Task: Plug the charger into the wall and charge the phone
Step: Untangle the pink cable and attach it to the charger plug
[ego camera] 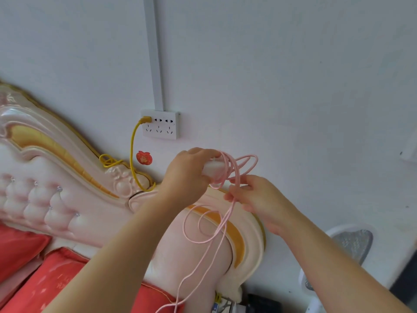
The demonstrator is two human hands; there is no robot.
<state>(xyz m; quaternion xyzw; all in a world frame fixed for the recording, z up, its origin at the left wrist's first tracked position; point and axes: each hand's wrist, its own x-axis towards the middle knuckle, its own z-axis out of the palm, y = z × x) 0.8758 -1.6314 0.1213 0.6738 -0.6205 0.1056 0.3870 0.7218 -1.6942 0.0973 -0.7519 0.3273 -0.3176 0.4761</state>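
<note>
The charger (213, 169) was a small white block gripped in our left hand (187, 175), fingers curled round it, below and right of the wall socket (160, 124); it looked light and rigid, best held by its body and pushed in square; its pink cable (225, 224) seemed soft, looped over the block and trailing past the headboard (45, 177); our right hand (255, 195) pinched a strand; a yellow cord (132, 154) filled the leftmost slot.
</note>
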